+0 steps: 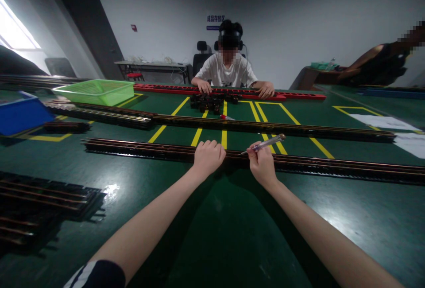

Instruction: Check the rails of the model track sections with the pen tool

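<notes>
Closest to the worker's body, off to the left of the left grip (208,157), dark strips (43,192) with coppery lines lie grouped on the green desk (215,235). Under that grip runs a long black rail (318,167), stretching out to either side; the fingers curl down over it, though with the fingertips hidden I can't tell whether they clasp it. Just to the right, the right grip (264,164) is closed around a clear-handled screwdriver (270,141), its shaft slanting down leftward to the rail, between the two grips; from here I can't make out whether the tip touches.

Beyond both grips lies a second dark rail (299,129), with papers (411,144) at its right end. Farther left of the left grip sit a blue tray (23,115) and a green basket (106,95). Straight past the grips, a jumble of dark parts (207,102) lies before a red rail (305,96), where a seated co-worker (229,71) in white rests both hands.
</notes>
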`<state>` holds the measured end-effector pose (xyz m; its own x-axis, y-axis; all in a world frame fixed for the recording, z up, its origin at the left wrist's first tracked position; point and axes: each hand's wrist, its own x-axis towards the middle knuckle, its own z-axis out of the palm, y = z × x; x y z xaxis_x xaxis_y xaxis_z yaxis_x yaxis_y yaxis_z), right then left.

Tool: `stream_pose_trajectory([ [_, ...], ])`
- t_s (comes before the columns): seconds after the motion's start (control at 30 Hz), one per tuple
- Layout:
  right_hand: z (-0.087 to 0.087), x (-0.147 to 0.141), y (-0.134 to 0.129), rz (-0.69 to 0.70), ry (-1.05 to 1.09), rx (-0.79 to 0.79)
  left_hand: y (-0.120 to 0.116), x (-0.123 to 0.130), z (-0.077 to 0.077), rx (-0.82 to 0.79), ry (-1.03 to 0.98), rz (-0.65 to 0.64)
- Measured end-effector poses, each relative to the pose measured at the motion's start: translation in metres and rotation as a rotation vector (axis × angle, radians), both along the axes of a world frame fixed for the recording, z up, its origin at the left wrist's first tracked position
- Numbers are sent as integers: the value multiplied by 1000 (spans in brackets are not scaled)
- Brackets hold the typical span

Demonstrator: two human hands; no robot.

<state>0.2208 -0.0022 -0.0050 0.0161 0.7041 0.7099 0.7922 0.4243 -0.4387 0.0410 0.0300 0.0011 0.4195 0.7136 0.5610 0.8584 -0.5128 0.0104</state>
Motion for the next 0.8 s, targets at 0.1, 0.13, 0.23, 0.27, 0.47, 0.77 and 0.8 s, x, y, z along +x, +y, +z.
stream_pose_trajectory([
  [0.1, 0, 0, 0, 3, 3, -4, 0, 0, 0, -10, -3, 1],
  [0.13, 0, 0, 0, 4, 3, -6, 0, 0, 0, -13, -3, 1],
  [0.23, 0, 0, 0, 4, 1, -1, 1, 0, 0, -10, -3, -1],
  [0.27, 0, 0, 0, 5, -1, 3, 1, 0, -1, -6, -1, 0],
  [0.47, 1, 0, 0, 3, -12, 17, 1, 0, 0, -2, 12, 2],
  [0.77, 1, 0, 0, 3, -22, 43, 0, 0, 1, -8, 19, 8],
  [0.8, 1, 0, 0, 1, -22, 44, 0, 0, 1, -10, 13, 5],
])
